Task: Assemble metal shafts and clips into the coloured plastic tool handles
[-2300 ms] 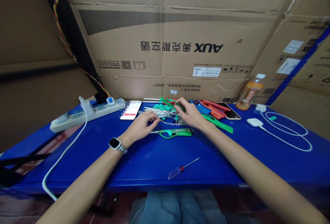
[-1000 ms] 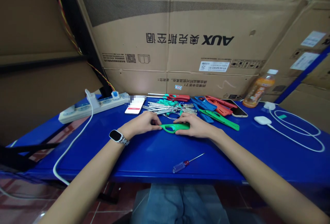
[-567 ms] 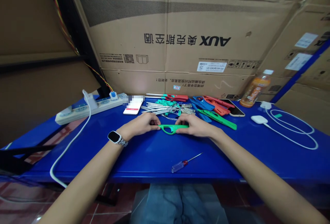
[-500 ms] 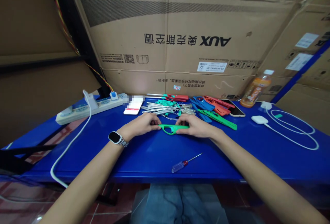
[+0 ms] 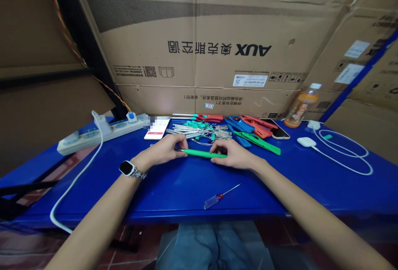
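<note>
A green long-reach lighter lies level between my two hands, its narrow edge facing me. My left hand pinches its left end, where a bit of the metal tube shows. The fingers of my right hand are closed round the right end of the handle. Just beyond sits a heap of metal lighter tubes with small green parts and clear pieces. Behind the heap lies a red lighter. Close to me rests a screwdriver with a clear purple-and-red handle.
Blue, red and green handle shells are piled right of the heap. Around them are a phone, a second phone, a power strip, a drink bottle, and a white charging case with its cable.
The lighter has turned from showing its broad side with the trigger loop to showing its edge. My left hand has shifted slightly left along it, and some metal tube now shows. The camera view shifted slightly.
</note>
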{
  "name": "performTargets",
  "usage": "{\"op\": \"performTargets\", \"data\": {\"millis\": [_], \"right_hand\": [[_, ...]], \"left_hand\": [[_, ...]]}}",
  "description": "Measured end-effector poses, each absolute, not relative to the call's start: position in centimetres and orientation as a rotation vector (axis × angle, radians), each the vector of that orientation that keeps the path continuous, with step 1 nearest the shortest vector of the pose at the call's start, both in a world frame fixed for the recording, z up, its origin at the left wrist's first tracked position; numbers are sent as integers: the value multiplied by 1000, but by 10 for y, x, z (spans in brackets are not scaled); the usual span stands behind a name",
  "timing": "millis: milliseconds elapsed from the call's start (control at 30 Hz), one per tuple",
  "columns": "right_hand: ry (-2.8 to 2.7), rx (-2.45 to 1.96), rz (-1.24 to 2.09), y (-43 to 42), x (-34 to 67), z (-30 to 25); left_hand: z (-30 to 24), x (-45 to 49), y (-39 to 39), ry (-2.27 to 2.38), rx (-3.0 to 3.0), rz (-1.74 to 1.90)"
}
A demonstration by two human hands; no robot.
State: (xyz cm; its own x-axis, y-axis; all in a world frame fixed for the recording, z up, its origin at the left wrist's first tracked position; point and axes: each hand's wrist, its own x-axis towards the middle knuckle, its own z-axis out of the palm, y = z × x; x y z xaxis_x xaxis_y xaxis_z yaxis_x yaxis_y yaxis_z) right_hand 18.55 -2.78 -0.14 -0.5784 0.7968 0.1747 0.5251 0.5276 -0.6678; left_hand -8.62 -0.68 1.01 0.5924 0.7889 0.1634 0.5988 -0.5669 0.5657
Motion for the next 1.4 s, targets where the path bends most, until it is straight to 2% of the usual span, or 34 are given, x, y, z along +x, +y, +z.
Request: {"op": "performTargets", "data": {"millis": [200, 367, 700, 833, 1100, 1233, 1400], "right_hand": [[-2272, -1044, 826, -29, 179, -10], [-2307, -935, 723, -28, 175, -15], [-2353, -870, 423, -46, 179, -4], [-2544, -841, 612, -81, 187, 13], [-2619, -895, 641, -83, 184, 4], [-2428, -925, 833, -61, 185, 8], [-1934, -887, 1042, -25, 187, 18]], "left_hand": [[12, -80, -14, 1120, 2382, 439], [7, -60, -23, 990, 2500, 601], [-2, -56, -17, 945, 2478, 555], [1, -61, -13, 996, 2506, 519], [0, -68, -9, 1026, 2533, 541], [-2, -63, -12, 1018, 2561, 614], [-3, -48, -14, 1000, 2605, 671]]}}
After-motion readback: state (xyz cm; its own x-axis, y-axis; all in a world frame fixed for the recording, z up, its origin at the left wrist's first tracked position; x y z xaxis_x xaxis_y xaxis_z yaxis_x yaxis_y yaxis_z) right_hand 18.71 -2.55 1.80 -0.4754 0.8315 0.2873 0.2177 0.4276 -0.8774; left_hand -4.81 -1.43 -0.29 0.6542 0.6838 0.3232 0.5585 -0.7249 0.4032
